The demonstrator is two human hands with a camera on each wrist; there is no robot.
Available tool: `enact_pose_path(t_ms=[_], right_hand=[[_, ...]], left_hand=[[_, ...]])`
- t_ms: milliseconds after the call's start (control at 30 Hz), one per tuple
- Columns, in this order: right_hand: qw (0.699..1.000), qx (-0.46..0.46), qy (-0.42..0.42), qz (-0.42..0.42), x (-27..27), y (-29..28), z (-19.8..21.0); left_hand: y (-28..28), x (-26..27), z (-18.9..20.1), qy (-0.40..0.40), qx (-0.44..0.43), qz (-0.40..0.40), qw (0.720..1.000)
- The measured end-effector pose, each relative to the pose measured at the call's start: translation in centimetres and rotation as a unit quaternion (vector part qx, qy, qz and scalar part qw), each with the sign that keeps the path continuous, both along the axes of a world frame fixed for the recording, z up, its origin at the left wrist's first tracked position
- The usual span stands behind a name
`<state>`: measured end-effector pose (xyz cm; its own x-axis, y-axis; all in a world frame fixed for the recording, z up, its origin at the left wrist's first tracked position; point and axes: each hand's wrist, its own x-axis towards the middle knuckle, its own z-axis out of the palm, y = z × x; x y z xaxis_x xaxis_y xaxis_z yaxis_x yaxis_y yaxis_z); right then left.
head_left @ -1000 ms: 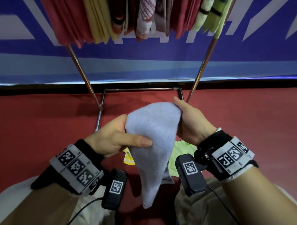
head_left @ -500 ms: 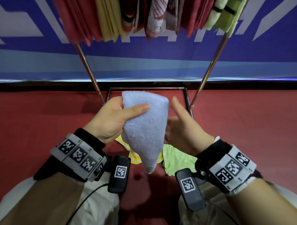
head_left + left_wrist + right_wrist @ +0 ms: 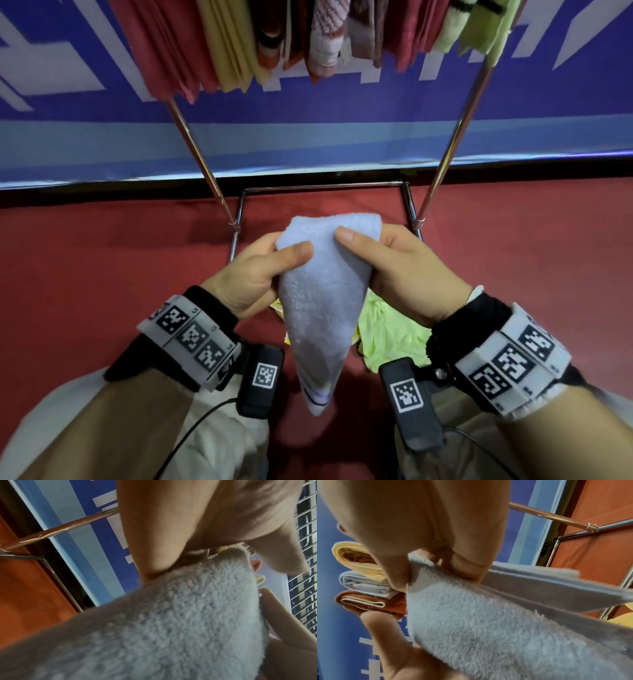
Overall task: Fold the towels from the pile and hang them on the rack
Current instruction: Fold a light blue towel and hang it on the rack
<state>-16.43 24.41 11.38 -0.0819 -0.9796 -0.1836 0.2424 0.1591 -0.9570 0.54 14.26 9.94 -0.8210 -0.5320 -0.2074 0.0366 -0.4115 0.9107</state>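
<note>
Left hand (image 3: 251, 274) and right hand (image 3: 407, 274) each pinch a top corner of the folded pale blue towel (image 3: 322, 308), held in front of the base of the rack (image 3: 445, 161). Below it, before the rack, lie green and yellow towels (image 3: 387, 332), and hung towels (image 3: 236, 44) drape from its top. Wristbands (image 3: 191, 337) carry square black-and-white codes; white lettering on the banner (image 3: 342, 116) behind the rack is cropped beyond reading.
</note>
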Motion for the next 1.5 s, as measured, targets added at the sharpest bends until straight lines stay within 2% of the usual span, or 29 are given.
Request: enact_pose_path(t_ms=[133,200,300,467,667,833,933,1100,1233,1333,1500], right_hand=[[0.994,-0.008,-0.101,-0.029,-0.5,0.3,0.9],[0.995,0.001,-0.089,-0.043,-1.0,0.4,1.1],[0.995,0.009,-0.069,-0.065,-1.8,0.8,1.4],[0.993,0.031,-0.109,-0.035,-2.6,1.7,1.3],[0.990,0.011,-0.138,0.002,-2.1,1.8,1.9],[0.994,0.011,-0.107,0.018,-1.7,1.2,1.5],[0.997,0.014,-0.074,0.033,-1.5,1.0,0.9],[0.996,0.014,0.082,0.039,-1.3,0.8,-0.7],[0.987,0.023,0.158,0.015,-0.8,0.2,-1.4],[0.987,0.024,0.157,0.015,-1.2,-0.1,-2.4],[0.989,0.018,0.149,-0.007,-1.2,0.1,-1.2]], left_hand=[[0.5,-0.3,-0.9,-0.063,-0.048,-0.027,0.996],[0.7,-0.7,-1.1,-0.098,-0.088,-0.021,0.991],[0.7,-1.1,-1.1,-0.113,-0.102,-0.011,0.988],[0.7,-1.6,-0.2,-0.065,-0.073,-0.022,0.995],[0.2,-1.7,1.1,-0.002,-0.035,-0.010,0.999],[0.2,-1.2,1.3,0.012,-0.019,-0.012,1.000],[0.1,-1.5,1.0,-0.005,-0.041,0.000,0.999],[-0.1,-1.7,0.1,-0.077,-0.111,0.049,0.990],[-0.3,-1.9,0.0,-0.142,-0.171,0.084,0.971],[-0.8,-1.8,-0.1,-0.169,-0.206,0.110,0.958],[-0.7,-1.9,0.4,-0.128,-0.173,0.123,0.969]])
